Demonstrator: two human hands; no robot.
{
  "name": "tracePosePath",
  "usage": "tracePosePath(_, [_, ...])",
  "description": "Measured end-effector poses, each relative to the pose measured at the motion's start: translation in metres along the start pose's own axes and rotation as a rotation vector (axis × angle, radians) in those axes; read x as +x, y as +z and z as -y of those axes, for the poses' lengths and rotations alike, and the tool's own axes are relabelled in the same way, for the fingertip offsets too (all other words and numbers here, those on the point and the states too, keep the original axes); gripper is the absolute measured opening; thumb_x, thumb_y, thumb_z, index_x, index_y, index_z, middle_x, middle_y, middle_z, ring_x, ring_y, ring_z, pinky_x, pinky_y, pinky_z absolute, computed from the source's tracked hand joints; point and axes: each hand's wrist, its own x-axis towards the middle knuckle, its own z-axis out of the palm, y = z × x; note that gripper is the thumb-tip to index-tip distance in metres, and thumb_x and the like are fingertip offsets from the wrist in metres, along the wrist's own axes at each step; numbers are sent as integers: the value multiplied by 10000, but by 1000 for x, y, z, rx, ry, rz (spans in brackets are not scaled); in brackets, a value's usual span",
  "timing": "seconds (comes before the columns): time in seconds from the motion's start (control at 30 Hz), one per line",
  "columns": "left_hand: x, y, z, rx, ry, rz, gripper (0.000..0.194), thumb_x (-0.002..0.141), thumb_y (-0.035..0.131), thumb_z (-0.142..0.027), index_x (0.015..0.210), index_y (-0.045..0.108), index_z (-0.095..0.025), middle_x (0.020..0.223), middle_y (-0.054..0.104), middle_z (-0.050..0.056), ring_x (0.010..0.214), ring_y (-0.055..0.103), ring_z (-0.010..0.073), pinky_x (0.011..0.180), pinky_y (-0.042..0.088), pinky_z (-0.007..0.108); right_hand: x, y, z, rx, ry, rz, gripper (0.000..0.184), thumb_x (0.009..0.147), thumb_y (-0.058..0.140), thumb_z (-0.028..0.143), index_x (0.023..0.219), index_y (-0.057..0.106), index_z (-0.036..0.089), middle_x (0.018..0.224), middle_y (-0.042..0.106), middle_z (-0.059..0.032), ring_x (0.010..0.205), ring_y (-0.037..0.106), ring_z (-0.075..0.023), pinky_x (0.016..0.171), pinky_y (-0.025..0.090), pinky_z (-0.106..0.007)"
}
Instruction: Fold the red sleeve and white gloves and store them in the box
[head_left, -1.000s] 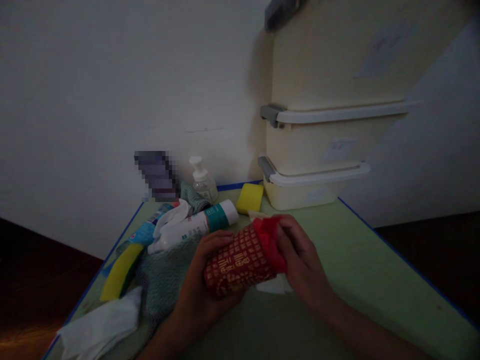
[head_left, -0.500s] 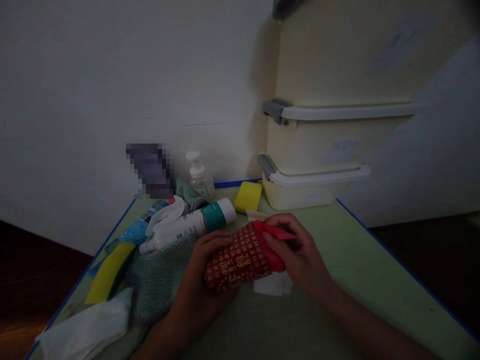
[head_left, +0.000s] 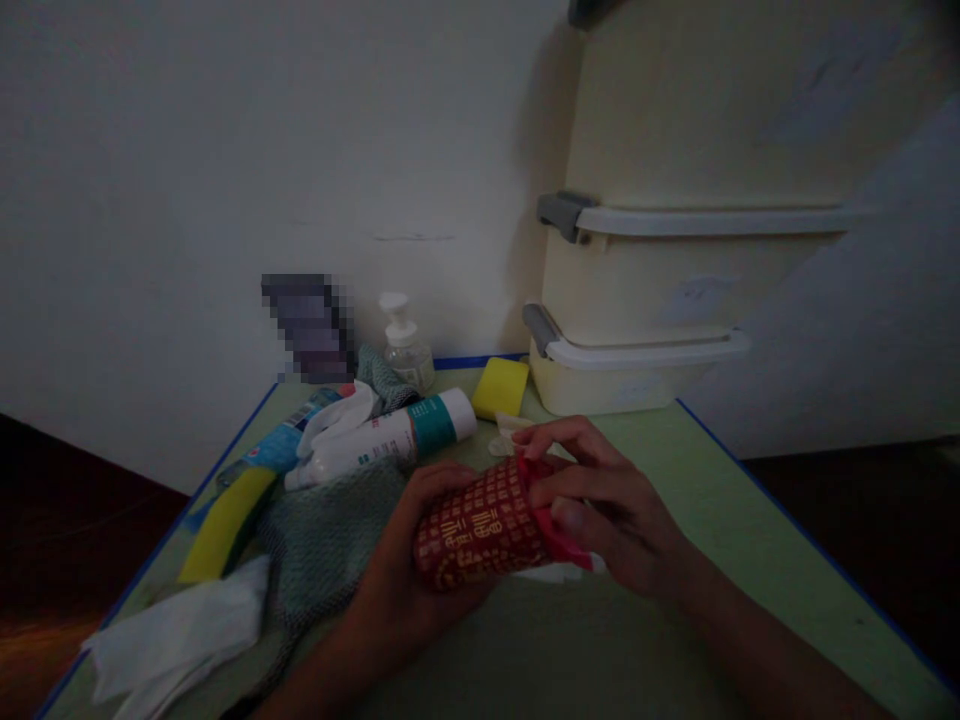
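A dark red cylindrical container (head_left: 480, 530) with gold characters lies tilted on its side above the table. My left hand (head_left: 427, 560) is wrapped round its left end and underside. Bright red cloth-like material (head_left: 566, 545) covers its right end, with a loose corner sticking out at lower right. My right hand (head_left: 600, 500) is closed over this material, its thumb in front and its fingertips at the container's rim. Whether the red material is a separate cloth or part of the container, I cannot tell. White paper or cloth (head_left: 551, 573) shows beneath the container.
To the left lie a grey-green mesh cloth (head_left: 330, 540), a white bottle (head_left: 390, 440) with a teal band, a yellow sponge (head_left: 229, 525) and a folded white cloth (head_left: 184, 630). Behind are a pump bottle (head_left: 407, 350), another yellow sponge (head_left: 501, 388) and stacked cream storage boxes (head_left: 630, 385).
My right hand has shifted its hold, its fingers lifting and spreading over the container's rim. The red material's loose corner has moved from the top down to the lower right. The view has shifted slightly.
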Motion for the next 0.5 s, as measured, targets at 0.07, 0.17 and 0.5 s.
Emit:
tracePosePath(0.07, [-1,0,-1,15,5,10,594,674,735,-156,1172,444,-299,1159,478,65,1063,532,246,880,494,373,2,-2,-1,24,48,21,170,842,554,207,871,705,280,1018,520,-53,1086,521,-232,928,442,-434])
tracePosePath(0.17, [0,0,-2,62,26,26,593,677,721,-142,1179,445,-294,1154,491,70,1089,518,255,895,487,385,5,-6,-4,100,128,50,82,806,609,205,816,676,252,984,525,-35,1015,558,-208,910,448,-422])
tracePosePath(0.5, [4,-6,1,214,148,40,609,681,676,-85,1206,454,-298,1168,505,75,1112,507,245,898,482,377,6,4,-6,196,378,-102,167,738,642,138,862,584,233,956,544,-2,937,586,-158,830,478,-313])
